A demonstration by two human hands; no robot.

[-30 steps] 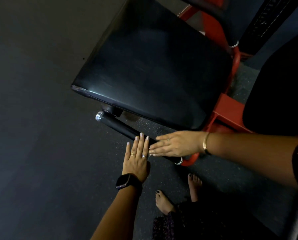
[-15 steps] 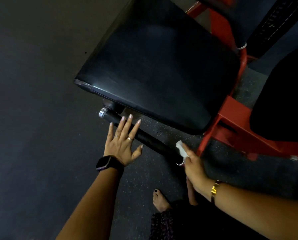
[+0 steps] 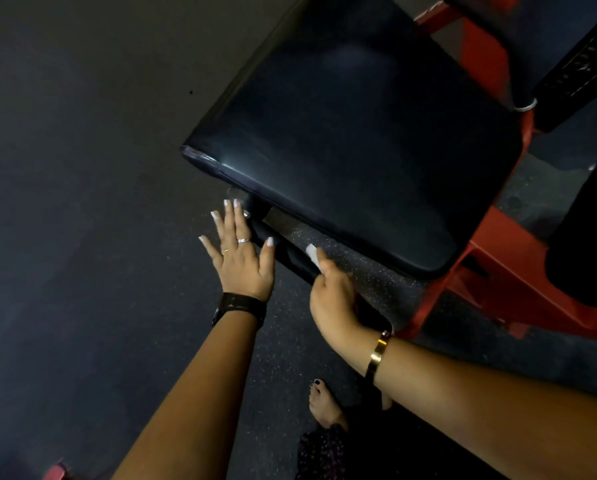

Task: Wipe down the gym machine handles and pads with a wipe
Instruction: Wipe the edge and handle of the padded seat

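Head view: right grip (image 3: 331, 296) is pinching the wipe (image 3: 312, 253) on the handle (image 3: 290, 261); left grip (image 3: 243, 261) is lying splayed, holding nothing. Wrapping round and sliding endward is likely wiping best.

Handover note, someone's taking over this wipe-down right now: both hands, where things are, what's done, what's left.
Left hand: open, fingers straight, beside the handle near its free end.
Right hand: holds the wipe against the handle, mid-bar.
Seat pad sits just above the handle.
Done: handle wipe under way; extent unclear.
Left: rest of handle, seat pad.
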